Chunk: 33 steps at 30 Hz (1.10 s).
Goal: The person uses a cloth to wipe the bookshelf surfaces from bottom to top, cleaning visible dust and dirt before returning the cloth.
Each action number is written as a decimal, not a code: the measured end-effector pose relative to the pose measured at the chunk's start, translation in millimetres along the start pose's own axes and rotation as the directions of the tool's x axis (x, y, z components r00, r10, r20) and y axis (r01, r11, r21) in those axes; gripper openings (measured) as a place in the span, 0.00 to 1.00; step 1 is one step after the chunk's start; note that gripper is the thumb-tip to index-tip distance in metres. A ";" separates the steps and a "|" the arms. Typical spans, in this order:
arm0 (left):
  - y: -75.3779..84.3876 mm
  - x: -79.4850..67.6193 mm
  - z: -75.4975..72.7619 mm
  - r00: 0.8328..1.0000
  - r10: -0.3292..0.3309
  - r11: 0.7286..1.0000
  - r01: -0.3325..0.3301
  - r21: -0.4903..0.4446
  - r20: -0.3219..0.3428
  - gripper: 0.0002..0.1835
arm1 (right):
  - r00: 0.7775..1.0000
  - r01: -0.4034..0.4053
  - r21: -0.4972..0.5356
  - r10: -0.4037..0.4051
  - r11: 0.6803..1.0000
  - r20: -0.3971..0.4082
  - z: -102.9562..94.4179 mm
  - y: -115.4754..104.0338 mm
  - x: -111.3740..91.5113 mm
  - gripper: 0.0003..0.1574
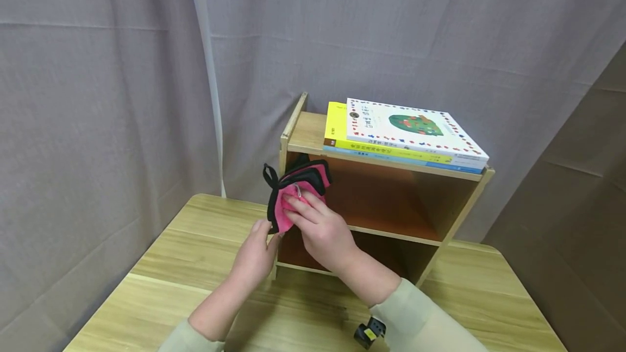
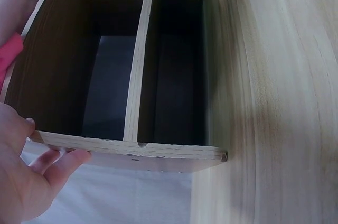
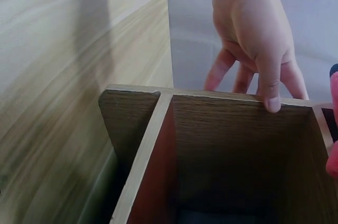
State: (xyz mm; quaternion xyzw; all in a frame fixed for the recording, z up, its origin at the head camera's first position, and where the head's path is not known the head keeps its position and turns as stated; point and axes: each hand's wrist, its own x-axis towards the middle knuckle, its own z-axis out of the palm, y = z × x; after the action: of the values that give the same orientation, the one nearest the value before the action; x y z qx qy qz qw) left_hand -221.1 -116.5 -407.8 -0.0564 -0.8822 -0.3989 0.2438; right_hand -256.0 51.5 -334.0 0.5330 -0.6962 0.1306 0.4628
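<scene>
My right hand holds a pink cloth with black trim and a black loop, its fingers bent over the fabric. The bunched cloth is at the upper left front of a small wooden shelf unit. Lower on that side, my left hand grips the front edge of the left side panel, thumb on the inner face and fingers outside. In the right wrist view, the left hand is on the same panel, while only a bit of the cloth shows at the right edge.
Several books are stacked flat on the shelf unit's top. The unit stands on a wood-grain table, with grey curtains behind and at the sides. A black strapped device is at my right sleeve.
</scene>
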 end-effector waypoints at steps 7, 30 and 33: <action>0.7 0.8 0.4 1.000 -0.008 1.000 0.009 -0.003 0.017 0.16 | 0.998 0.040 -0.013 -0.040 0.999 -0.056 -11.4 -0.4 2.9 0.18; 0.8 9.4 1.5 0.992 0.127 0.984 -0.127 -0.128 -0.005 0.21 | 0.933 0.324 -0.043 -0.327 0.945 -0.150 -76.8 -30.0 48.1 0.13; 0.4 10.2 1.6 0.992 0.129 0.981 -0.125 -0.150 0.015 0.23 | 0.915 0.349 -0.077 -0.357 0.934 -0.186 -87.5 -34.4 61.2 0.12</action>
State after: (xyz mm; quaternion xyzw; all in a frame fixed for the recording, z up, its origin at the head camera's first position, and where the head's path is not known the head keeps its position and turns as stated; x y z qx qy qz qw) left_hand -230.5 -116.0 -403.5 -0.1353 -0.8476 -0.4464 0.2530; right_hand -182.4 58.9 -249.8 0.6244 -0.5421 0.0823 0.5563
